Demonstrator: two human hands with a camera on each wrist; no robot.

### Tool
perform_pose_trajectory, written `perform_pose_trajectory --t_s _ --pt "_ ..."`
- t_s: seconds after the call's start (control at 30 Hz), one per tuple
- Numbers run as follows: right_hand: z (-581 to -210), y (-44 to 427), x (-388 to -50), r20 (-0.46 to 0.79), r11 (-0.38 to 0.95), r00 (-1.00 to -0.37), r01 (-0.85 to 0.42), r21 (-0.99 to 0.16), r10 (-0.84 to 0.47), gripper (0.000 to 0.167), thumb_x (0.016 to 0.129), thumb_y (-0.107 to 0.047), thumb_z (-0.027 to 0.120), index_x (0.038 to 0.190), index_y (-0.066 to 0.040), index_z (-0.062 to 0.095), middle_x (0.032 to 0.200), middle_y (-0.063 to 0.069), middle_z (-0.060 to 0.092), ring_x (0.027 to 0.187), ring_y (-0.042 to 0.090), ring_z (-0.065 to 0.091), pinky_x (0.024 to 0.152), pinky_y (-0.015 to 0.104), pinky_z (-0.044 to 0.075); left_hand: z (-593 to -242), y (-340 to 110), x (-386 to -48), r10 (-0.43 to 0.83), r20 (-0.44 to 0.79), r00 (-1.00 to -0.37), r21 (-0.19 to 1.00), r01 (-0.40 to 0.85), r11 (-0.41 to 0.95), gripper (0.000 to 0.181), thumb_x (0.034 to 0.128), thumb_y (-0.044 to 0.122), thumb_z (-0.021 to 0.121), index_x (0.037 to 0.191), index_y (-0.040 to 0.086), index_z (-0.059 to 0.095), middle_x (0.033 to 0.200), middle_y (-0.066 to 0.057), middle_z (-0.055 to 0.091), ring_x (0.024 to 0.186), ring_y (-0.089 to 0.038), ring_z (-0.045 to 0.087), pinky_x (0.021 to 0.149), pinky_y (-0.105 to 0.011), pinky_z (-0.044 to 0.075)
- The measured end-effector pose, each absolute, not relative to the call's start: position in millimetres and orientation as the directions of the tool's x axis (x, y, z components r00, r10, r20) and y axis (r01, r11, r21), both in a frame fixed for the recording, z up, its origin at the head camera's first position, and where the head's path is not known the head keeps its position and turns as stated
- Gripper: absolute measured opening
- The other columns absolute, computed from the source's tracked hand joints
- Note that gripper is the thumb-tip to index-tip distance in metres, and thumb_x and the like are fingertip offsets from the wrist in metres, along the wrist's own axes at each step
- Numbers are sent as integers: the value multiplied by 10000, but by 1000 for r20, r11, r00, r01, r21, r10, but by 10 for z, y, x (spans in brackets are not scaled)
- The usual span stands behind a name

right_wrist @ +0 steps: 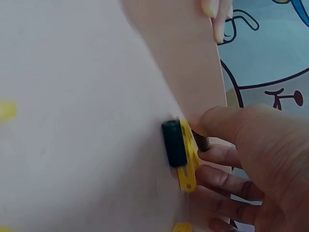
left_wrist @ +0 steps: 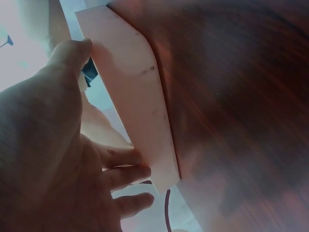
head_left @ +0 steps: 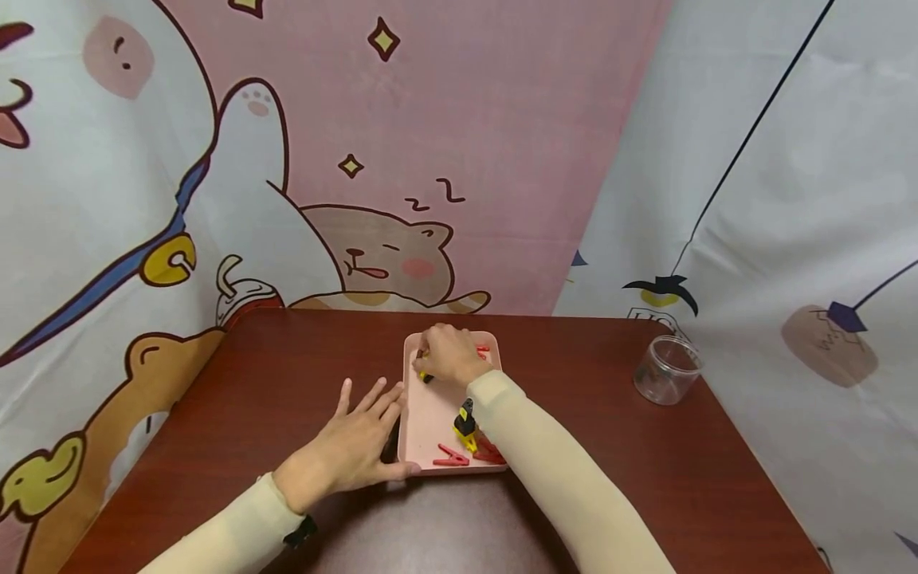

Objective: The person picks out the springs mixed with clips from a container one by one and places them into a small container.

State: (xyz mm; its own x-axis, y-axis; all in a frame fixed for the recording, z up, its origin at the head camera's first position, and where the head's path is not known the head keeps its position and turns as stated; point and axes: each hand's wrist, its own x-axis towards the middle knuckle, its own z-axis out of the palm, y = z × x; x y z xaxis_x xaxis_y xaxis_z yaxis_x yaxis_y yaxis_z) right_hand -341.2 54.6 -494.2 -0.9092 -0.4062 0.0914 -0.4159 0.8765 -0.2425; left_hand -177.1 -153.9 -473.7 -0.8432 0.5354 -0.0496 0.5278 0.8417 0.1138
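A pink tray point(head_left: 437, 414) lies on the table. My right hand point(head_left: 450, 355) reaches into its far left part; in the right wrist view, its thumb and index finger pinch a dark screw point(right_wrist: 201, 141) with a ribbed shaft. Beside these fingers, a yellow and black toy piece point(right_wrist: 175, 145) stands close to the tray wall. My left hand point(head_left: 351, 442) rests along the tray's left side with fingers spread, its thumb at the near corner. Nearer in the tray lie another black and yellow piece point(head_left: 465, 426) and a red clip-like piece point(head_left: 452, 457). My right forearm partly covers more red pieces.
A clear round jar point(head_left: 667, 371) stands near the right edge of the brown table point(head_left: 602, 446). Behind the table hangs a cloth point(head_left: 516, 159) with cartoon animals.
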Motion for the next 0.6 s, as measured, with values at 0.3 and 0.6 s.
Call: perform_pose_trajectory --t_s 0.3,0.6 --pt "-4854 753 -3327 109 904 -933 -359 -230 -343 269 1017 -498 891 1101 -249 837 1150 -37 813 1020 250 805 904 539 664 -4729 -1518 -1759 538 -55 -841 129 529 839 1151 1002 818 719 1775 11 446 1887 -186 411 1788 -472 327 1370 -898 154" --pt "-4756 955 -3272 177 887 -916 -394 -240 -359 278 1006 -431 920 1092 -172 871 1118 31 805 970 215 769 850 455 660 -4723 -1517 -1741 525 -60 -849 133 514 847 1156 998 804 736 1783 13 432 1892 -186 401 1793 -472 316 1375 -895 138"
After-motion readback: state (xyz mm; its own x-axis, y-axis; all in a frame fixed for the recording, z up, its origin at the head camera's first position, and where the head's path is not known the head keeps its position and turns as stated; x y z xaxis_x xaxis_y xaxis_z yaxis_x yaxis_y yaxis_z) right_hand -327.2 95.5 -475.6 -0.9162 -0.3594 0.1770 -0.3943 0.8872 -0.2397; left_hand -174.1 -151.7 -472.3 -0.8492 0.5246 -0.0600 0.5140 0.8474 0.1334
